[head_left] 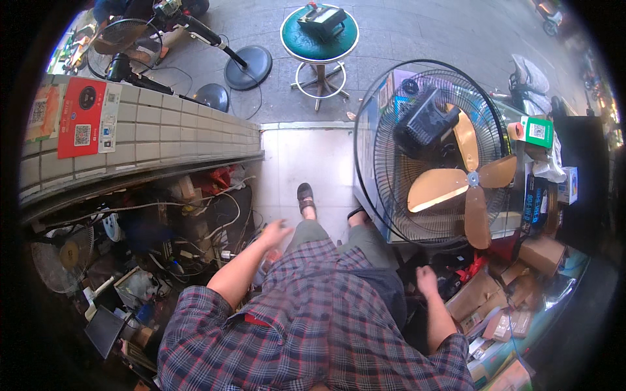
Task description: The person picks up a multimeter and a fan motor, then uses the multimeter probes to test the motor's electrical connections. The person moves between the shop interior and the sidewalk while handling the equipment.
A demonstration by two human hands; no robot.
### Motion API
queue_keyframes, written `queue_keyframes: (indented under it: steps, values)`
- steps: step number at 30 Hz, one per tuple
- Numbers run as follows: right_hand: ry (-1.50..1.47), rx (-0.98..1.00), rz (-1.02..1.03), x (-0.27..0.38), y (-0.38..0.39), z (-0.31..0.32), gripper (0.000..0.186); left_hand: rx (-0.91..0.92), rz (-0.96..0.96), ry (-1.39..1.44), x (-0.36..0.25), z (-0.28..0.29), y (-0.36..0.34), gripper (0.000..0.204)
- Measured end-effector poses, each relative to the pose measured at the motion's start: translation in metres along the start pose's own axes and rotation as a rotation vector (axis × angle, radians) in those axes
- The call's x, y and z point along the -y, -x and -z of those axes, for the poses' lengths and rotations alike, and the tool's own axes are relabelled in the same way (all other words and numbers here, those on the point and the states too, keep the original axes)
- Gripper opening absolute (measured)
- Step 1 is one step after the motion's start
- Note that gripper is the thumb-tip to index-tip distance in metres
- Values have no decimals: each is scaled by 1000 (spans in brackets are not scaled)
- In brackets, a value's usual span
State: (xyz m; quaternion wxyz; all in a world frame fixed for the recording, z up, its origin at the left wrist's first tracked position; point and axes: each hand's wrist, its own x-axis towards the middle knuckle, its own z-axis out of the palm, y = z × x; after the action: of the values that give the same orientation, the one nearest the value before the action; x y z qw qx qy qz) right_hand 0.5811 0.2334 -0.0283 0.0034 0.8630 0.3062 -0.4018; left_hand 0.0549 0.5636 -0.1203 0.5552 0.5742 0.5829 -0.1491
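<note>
Head view: left hand (pixel 276 233) spread; right hand (pixel 427 281) blurred, cannot tell; pale walkway (pixel 293 159) edged by tiled counter (pixel 189 133), fan (pixel 435 185).

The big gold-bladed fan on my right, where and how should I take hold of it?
I'd grip the fan by its black outer rim, coming from the left, the side bordering the white floor. The rim gives a slim curved edge there, while the gold blades show no wires across them, so they're probably best left alone.

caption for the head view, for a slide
Left hand and right hand apart, the right nearer a round, black-wire, gold-bladed fan; green-topped metal stool beyond.
</note>
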Motion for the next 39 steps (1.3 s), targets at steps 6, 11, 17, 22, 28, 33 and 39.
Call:
queue_keyframes:
  steps: [6, 11, 17, 22, 28, 33, 39]
  values:
    - [-141, 313, 17, 71, -2, -83, 47, -255, 480, 96, 129, 79, 27, 51]
    - [-54, 413, -5, 111, -53, -130, 51, -298, 286, 655, 102, 83, 41, 35]
    - [-326, 462, 108, 241, -71, -116, 48, -178, 209, 74, 90, 66, -22, 63]
    - [-325, 640, 109, 355, -89, -103, 49, -127, 78, 10, 44, 115, -72, 62]
    - [348, 791, 430, 508, -149, -119, 56, -156, 18, 11, 20, 209, -173, 64]
    - [336, 542, 595, 635, -190, -104, 52, -179, -61, -100, -61, 296, -210, 45]
    - [227, 491, 673, 744, -229, -87, 41, -469, -38, -97, -97, 363, -217, 39]
